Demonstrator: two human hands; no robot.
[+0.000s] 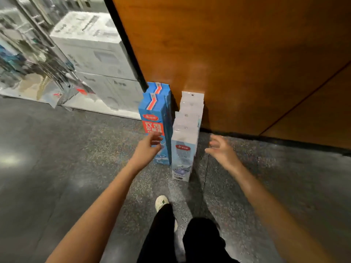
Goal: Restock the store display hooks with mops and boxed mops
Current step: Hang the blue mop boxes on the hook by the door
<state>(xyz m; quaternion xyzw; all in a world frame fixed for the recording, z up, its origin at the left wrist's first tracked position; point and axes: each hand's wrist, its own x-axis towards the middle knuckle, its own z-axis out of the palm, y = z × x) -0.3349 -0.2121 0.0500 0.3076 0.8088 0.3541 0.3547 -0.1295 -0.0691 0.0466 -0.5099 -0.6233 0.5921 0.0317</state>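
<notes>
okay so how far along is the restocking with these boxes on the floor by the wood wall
Nothing looks restocked yet: no display hooks are in view. The tall blue boxes with red lettering and the row of pale white-and-blue boxes stand upright on the dark speckled floor against the brown wooden wall. In hand: nothing; the left hand and right hand are open, reaching toward them. Left: picking up and hanging all of them.

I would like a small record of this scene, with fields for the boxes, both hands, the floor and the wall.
blue boxes: two, upright on the floor, against the wall
white boxes: a row, upright, right of the blue ones
left hand: open, at the front blue box, no grip yet
right hand: open, right of the white row, apart from it
floor: dark, speckled
wall: wooden panel
</notes>
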